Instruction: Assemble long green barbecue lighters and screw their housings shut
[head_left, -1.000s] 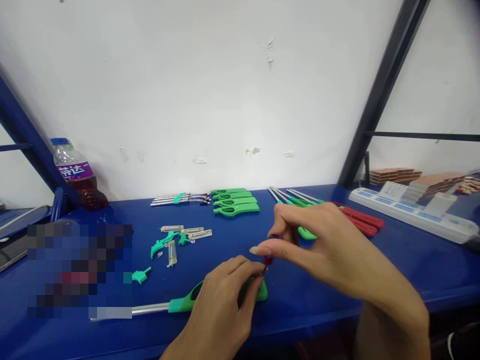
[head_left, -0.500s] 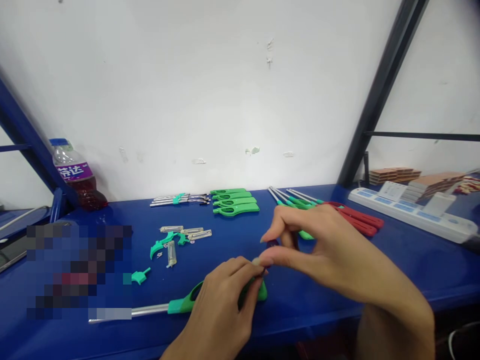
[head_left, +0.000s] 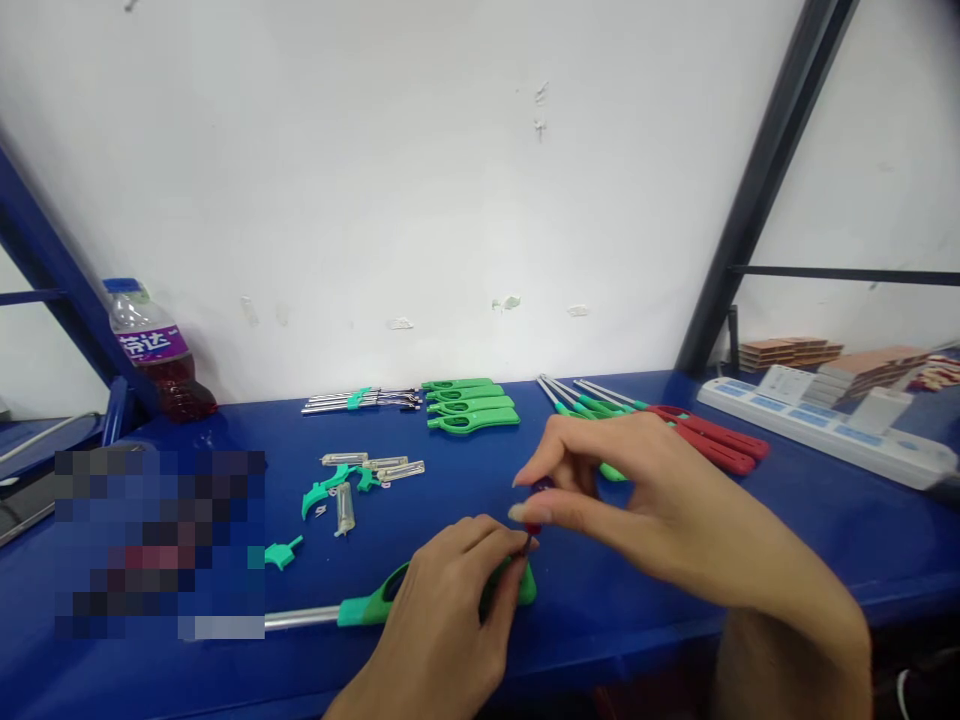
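Observation:
A green stick lighter [head_left: 369, 610] with a silver barrel lies on its side near the front of the blue table. My left hand [head_left: 450, 600] is curled over its handle, holding it down, with thumb and forefinger close together at the handle's end. Between the thumb and fingers of my right hand [head_left: 622, 490] is a small screwdriver [head_left: 535, 525] with a dark red and purple handle, upright. Its shaft points down to my left fingertips above the lighter; the tip itself is hidden.
Clear fuel tanks [head_left: 344, 508] and turquoise triggers [head_left: 282, 552] lie left of centre. Behind are metal barrels [head_left: 352, 399], green handle shells [head_left: 472, 422] and assembled lighters [head_left: 712, 440]. A power strip [head_left: 825, 425] is at right, a drink bottle [head_left: 161, 350] at left.
My right hand has turned the screwdriver slightly, and more of its red handle and shaft shows. The left hand and the lighter stay almost in place.

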